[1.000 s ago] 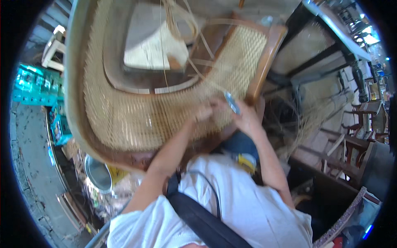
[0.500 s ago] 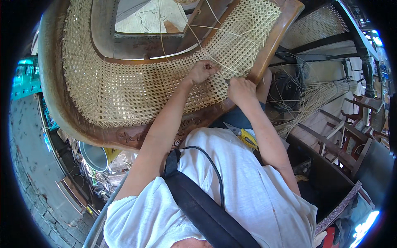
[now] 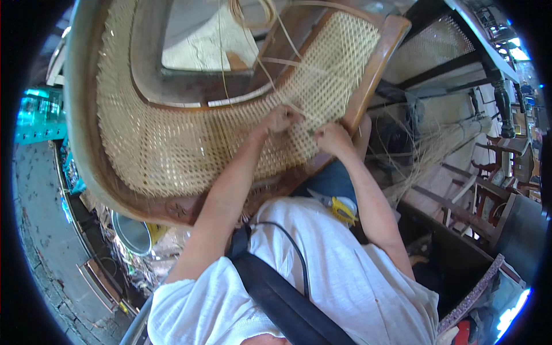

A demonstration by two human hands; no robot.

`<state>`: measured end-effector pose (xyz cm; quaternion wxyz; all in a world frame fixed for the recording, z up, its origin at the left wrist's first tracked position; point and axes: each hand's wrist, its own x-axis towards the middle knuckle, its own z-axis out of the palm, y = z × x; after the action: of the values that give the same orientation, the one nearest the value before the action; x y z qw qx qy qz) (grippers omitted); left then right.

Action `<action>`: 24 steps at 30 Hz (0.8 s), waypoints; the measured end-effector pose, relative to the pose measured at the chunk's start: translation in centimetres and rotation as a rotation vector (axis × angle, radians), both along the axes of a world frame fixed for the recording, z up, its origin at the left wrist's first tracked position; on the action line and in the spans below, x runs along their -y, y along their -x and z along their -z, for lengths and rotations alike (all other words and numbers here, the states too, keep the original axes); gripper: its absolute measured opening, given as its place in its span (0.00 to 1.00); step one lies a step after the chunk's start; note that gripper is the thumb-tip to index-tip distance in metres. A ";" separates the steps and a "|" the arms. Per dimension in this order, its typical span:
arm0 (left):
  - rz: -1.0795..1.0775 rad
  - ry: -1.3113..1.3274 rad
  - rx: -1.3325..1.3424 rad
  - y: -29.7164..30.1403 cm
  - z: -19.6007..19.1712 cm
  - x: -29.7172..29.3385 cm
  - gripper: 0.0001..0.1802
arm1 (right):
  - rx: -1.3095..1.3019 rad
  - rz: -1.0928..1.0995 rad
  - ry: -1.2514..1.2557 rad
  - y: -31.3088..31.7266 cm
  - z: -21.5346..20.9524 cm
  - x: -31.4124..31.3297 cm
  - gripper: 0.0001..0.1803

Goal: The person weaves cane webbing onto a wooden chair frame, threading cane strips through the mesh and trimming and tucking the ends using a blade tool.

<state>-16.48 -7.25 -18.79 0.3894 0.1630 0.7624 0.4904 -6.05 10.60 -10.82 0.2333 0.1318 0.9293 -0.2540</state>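
Note:
A curved wooden chair frame [image 3: 359,86] with open-weave cane webbing [image 3: 172,146] lies across my lap. Over its right arm section, my left hand [image 3: 280,119] is closed, its fingers pinched at a pale cane strand on the webbing. Close by on the right, my right hand [image 3: 334,140] is closed too, near the wooden edge. A small dark tip shows at its fingertips, but blur hides what it is. Long loose cane strands [image 3: 264,72] trail over the frame's inner edge. Yellow-handled scissors [image 3: 343,211] rest on my lap under my right forearm.
A coil of cane [image 3: 253,16] hangs at the top over the frame's opening. Bundled cane strands [image 3: 443,141] lie to the right, beside a dark caned chair [image 3: 443,43]. A metal can [image 3: 132,233] stands at lower left, and a dark box [image 3: 448,253] at lower right.
The chair frame and both hands appear lower in the picture. My right hand has shifted slightly down and its fingertips point left. The coil of cane now shows more fully.

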 end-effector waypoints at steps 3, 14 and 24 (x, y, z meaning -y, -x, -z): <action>0.097 -0.111 -0.090 0.5 1.4 1.4 0.08 | -0.052 0.017 -0.015 -0.2 1.0 0.4 0.11; 0.158 -0.335 -0.027 -1.3 2.4 0.3 0.08 | 0.085 -0.045 -0.017 -0.2 0.4 0.7 0.12; 0.002 -0.183 -0.214 -3.1 2.3 1.3 0.12 | -0.067 -0.062 -0.159 -2.2 -2.7 3.8 0.17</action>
<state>-13.41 -8.57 -21.11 0.2900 0.2501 0.7514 0.5374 -3.81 6.83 -8.13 0.1988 0.1124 0.9575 -0.1761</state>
